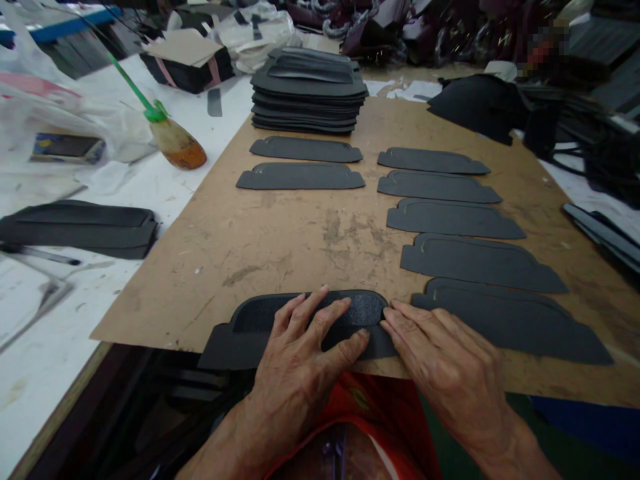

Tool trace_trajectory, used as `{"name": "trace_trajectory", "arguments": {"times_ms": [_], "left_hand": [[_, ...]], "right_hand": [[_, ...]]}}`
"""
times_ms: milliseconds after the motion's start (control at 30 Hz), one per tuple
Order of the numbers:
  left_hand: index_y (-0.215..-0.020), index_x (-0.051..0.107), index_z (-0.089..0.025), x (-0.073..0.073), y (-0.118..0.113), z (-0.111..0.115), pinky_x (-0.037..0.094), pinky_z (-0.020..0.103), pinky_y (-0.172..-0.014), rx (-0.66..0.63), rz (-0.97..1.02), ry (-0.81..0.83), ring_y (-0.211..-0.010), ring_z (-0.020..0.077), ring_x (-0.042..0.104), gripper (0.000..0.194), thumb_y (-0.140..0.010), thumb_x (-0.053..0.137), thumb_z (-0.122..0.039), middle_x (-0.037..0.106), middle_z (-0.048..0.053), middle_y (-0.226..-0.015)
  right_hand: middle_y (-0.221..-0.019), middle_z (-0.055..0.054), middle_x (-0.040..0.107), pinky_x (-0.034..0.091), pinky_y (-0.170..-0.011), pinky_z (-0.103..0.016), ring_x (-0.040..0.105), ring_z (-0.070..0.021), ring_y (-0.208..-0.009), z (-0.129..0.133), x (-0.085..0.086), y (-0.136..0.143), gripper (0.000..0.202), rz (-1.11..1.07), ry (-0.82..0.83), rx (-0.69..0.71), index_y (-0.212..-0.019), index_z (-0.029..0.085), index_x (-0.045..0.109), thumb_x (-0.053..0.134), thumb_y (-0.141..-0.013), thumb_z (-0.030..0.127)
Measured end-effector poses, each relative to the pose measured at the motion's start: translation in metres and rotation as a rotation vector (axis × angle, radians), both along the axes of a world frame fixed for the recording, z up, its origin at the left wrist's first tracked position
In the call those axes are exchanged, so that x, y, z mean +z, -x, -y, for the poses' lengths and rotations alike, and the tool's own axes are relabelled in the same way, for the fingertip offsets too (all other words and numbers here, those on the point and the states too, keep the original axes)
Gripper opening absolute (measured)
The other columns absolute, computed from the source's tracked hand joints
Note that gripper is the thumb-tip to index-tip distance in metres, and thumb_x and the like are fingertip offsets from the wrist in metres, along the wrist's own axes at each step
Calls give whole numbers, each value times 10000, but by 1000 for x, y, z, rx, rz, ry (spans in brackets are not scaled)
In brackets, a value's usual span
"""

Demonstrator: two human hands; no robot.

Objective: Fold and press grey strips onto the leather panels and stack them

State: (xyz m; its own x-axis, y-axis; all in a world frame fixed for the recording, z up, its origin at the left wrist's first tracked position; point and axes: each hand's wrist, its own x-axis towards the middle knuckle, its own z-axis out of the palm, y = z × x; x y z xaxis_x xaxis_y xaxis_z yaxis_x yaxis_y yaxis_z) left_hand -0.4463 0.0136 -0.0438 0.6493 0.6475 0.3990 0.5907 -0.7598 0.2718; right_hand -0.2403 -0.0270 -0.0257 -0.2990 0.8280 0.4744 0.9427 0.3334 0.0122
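Observation:
A dark grey shaped piece (225,350) lies at the front edge of the brown board, with a glossier dark strip (367,308) on its upper part. My left hand (305,353) rests on both with fingers spread, pressing them flat. At the strip's right end, my right hand (445,353) has its fingers and thumb pressed together on the edge of the piece; its fingertips hide what they grip. Right of it, several similar grey pieces (483,263) lie in a column, the nearest one partly behind my right hand. Two more (301,176) lie farther back.
Behind them stands a stack of dark pieces (307,93). On the white table at left are a bottle with a green nozzle (177,141), dark pieces (80,227), a pen (43,254) and a black box (187,67). Black material (475,107) lies at the back right.

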Motion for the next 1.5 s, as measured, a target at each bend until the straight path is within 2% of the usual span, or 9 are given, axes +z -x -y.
{"name": "trace_trajectory", "arguments": {"times_ms": [267,500,767,1133,1233,1367,1500], "left_hand": [[-1155,617,-392,1,3,-1,290,433,-989,-22,-35,40,-1252,265,395,317,-906,493,-240,560,22,-1284],[-1103,647,-389,2,1,-3,296,424,-974,-18,-20,39,-1228,266,418,269,-896,523,-270,574,16,-1265],[-1104,644,-394,3,0,-4,273,423,-985,-24,-24,54,-1235,256,410,272,-903,510,-269,579,6,-1262],[-1137,619,-403,0,2,-2,246,434,-1029,-29,-56,79,-1276,249,390,291,-900,518,-267,559,-18,-1306],[-1112,635,-392,-1,1,-3,248,419,-1029,-22,-34,56,-1243,238,430,280,-907,501,-255,585,-24,-1277],[-1110,636,-391,-2,0,-3,239,406,-1034,-22,-40,39,-1238,235,444,276,-905,504,-262,593,-41,-1272],[-1206,579,-362,3,2,-2,213,399,-1068,-54,-97,68,-1292,236,408,316,-909,494,-291,542,-47,-1342]], "right_hand": [[-964,-57,734,459,-750,-321,636,-194,-805,2,-4,1,162,-64,-2,-9,-965,136,719,601,-855,138],[-997,-43,727,464,-765,-321,620,-189,-809,4,-8,1,184,-85,10,-26,-1002,156,708,610,-848,137],[-981,-40,728,467,-809,-317,631,-185,-850,3,-8,1,181,-94,29,-44,-997,162,708,595,-858,137],[-944,-38,732,480,-786,-316,644,-183,-827,-1,-6,0,164,-98,30,-58,-962,172,711,591,-855,138],[-969,-60,722,485,-845,-309,647,-175,-892,-1,-4,-6,174,-184,78,-5,-988,149,688,548,-885,154],[-1113,-126,670,470,-907,-333,607,-197,-1029,3,-2,-3,274,-240,24,-17,-1146,97,607,537,-893,180],[-1284,-134,589,405,-985,-406,498,-247,-1220,8,-8,13,434,-140,125,69,-1267,91,523,461,-932,361]]}}
